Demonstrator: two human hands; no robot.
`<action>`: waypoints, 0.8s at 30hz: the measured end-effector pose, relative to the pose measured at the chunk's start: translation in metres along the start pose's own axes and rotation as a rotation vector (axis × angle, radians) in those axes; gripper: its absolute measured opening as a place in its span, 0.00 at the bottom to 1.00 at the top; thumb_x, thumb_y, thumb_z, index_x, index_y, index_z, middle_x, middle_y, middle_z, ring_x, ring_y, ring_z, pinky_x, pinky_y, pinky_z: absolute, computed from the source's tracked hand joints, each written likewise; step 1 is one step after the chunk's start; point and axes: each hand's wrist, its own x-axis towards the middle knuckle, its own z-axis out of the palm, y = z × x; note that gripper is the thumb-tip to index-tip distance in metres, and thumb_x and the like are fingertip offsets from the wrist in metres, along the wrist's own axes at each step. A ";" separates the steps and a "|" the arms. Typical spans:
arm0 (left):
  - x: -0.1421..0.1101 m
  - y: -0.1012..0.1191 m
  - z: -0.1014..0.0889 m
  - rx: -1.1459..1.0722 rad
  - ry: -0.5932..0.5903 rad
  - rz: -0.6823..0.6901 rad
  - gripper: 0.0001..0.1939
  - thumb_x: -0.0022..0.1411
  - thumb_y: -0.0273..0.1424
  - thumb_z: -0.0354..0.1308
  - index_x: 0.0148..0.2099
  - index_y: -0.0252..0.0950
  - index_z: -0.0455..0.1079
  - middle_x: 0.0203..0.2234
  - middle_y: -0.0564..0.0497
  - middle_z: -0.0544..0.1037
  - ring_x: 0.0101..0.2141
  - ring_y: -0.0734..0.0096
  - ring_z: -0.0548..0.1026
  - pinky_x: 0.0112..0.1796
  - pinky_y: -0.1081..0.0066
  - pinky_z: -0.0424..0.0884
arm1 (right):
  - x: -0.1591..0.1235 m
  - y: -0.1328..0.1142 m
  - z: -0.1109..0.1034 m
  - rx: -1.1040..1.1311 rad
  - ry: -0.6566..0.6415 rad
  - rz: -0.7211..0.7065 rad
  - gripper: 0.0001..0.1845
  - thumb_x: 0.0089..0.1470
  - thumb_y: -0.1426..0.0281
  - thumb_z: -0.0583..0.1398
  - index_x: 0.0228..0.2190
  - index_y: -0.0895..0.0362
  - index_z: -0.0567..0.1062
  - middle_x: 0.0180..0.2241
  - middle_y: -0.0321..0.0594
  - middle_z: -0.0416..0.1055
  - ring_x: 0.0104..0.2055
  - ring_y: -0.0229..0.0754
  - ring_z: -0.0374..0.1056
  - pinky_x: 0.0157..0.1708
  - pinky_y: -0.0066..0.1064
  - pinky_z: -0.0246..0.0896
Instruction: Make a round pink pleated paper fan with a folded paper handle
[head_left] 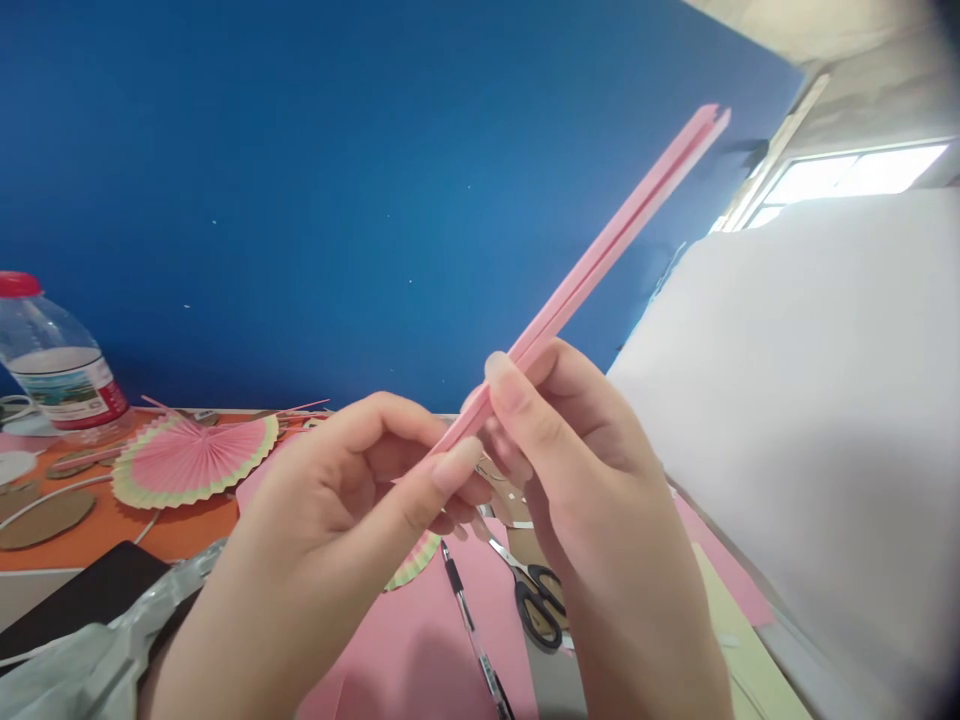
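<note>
Both hands pinch one long folded strip of pink paper (607,245), held up above the table. It slants from low left to high right, and a groove runs along its length. My left hand (375,490) grips the lower end between thumb and fingers. Just above it, my right hand (577,440) clasps the strip with the thumb on the near side. The upper end sticks out free in front of the blue wall. Below the hands lie a sheet of pink paper (420,660), a pen (472,635) and black-handled scissors (536,600).
At left stand a red-capped plastic bottle (60,370) and a pleated pink-and-yellow paper fan (199,460). Cardboard discs (49,520) lie near them. A dark flat object (82,600) and crumpled plastic (97,660) are at front left. Pale yellow paper (742,640) lies at right.
</note>
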 end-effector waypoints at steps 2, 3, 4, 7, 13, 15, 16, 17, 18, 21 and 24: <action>0.001 0.001 -0.002 -0.022 -0.048 -0.013 0.09 0.65 0.35 0.53 0.35 0.43 0.74 0.27 0.57 0.80 0.28 0.76 0.79 0.30 0.81 0.78 | 0.000 0.000 -0.001 -0.028 0.003 0.007 0.18 0.58 0.62 0.57 0.20 0.54 0.60 0.18 0.28 0.56 0.18 0.31 0.57 0.18 0.25 0.57; 0.001 0.001 -0.003 -0.018 -0.062 -0.006 0.10 0.65 0.36 0.52 0.36 0.43 0.74 0.27 0.57 0.80 0.28 0.76 0.79 0.30 0.80 0.78 | -0.001 -0.001 -0.001 -0.044 0.006 0.009 0.18 0.58 0.62 0.57 0.20 0.54 0.60 0.18 0.28 0.55 0.18 0.30 0.56 0.18 0.25 0.57; 0.001 0.001 -0.004 -0.004 -0.070 0.011 0.10 0.65 0.36 0.52 0.36 0.43 0.74 0.26 0.57 0.80 0.27 0.76 0.79 0.30 0.81 0.78 | -0.001 -0.001 -0.001 -0.056 0.008 0.009 0.19 0.58 0.62 0.58 0.20 0.54 0.59 0.18 0.28 0.55 0.19 0.30 0.57 0.18 0.25 0.57; 0.002 0.000 -0.005 0.051 -0.078 0.045 0.09 0.65 0.34 0.52 0.37 0.44 0.74 0.26 0.58 0.80 0.27 0.78 0.79 0.30 0.84 0.77 | -0.002 0.000 -0.001 -0.058 0.013 0.010 0.19 0.57 0.61 0.58 0.20 0.54 0.59 0.19 0.29 0.56 0.20 0.31 0.58 0.20 0.26 0.58; 0.000 0.000 -0.006 0.097 -0.043 0.028 0.07 0.65 0.33 0.53 0.39 0.44 0.73 0.28 0.59 0.80 0.28 0.80 0.78 0.31 0.85 0.76 | -0.004 0.003 0.002 0.033 -0.063 0.031 0.15 0.59 0.63 0.57 0.23 0.54 0.61 0.19 0.28 0.60 0.20 0.31 0.58 0.19 0.24 0.58; -0.001 0.001 -0.007 0.082 -0.040 0.017 0.08 0.65 0.34 0.53 0.36 0.42 0.72 0.26 0.58 0.79 0.27 0.78 0.79 0.30 0.84 0.77 | -0.004 0.003 0.003 0.026 -0.060 0.013 0.13 0.58 0.63 0.57 0.25 0.53 0.63 0.20 0.28 0.62 0.20 0.30 0.59 0.19 0.23 0.59; -0.001 0.001 -0.007 0.077 -0.045 0.013 0.09 0.65 0.35 0.52 0.34 0.41 0.71 0.25 0.57 0.79 0.27 0.77 0.79 0.29 0.83 0.77 | -0.004 0.004 0.004 0.009 -0.052 0.005 0.13 0.58 0.63 0.57 0.25 0.53 0.64 0.20 0.29 0.63 0.20 0.30 0.59 0.19 0.23 0.59; -0.002 0.001 -0.007 0.079 -0.049 0.012 0.11 0.65 0.36 0.51 0.33 0.41 0.71 0.25 0.57 0.79 0.27 0.77 0.79 0.29 0.83 0.77 | -0.004 0.004 0.004 -0.007 -0.044 -0.003 0.13 0.58 0.63 0.57 0.25 0.53 0.64 0.20 0.29 0.64 0.19 0.30 0.59 0.18 0.23 0.59; -0.002 0.001 -0.007 0.088 -0.047 0.022 0.11 0.66 0.35 0.51 0.32 0.41 0.70 0.24 0.57 0.79 0.26 0.77 0.78 0.29 0.83 0.77 | -0.004 0.004 0.004 -0.019 -0.044 -0.011 0.13 0.58 0.63 0.57 0.24 0.53 0.64 0.20 0.29 0.64 0.19 0.31 0.60 0.18 0.23 0.59; -0.002 0.001 -0.006 0.157 -0.013 0.077 0.10 0.66 0.33 0.50 0.33 0.41 0.70 0.24 0.58 0.78 0.26 0.79 0.78 0.28 0.85 0.75 | -0.004 0.003 0.001 -0.037 -0.053 -0.013 0.13 0.58 0.62 0.57 0.24 0.53 0.65 0.20 0.30 0.65 0.20 0.32 0.61 0.19 0.25 0.61; -0.002 -0.001 -0.003 0.183 -0.003 0.087 0.09 0.66 0.33 0.50 0.34 0.42 0.69 0.25 0.59 0.77 0.28 0.80 0.77 0.29 0.86 0.74 | -0.004 0.002 -0.001 -0.114 -0.048 0.042 0.13 0.56 0.62 0.59 0.24 0.53 0.65 0.21 0.31 0.63 0.22 0.33 0.61 0.21 0.26 0.61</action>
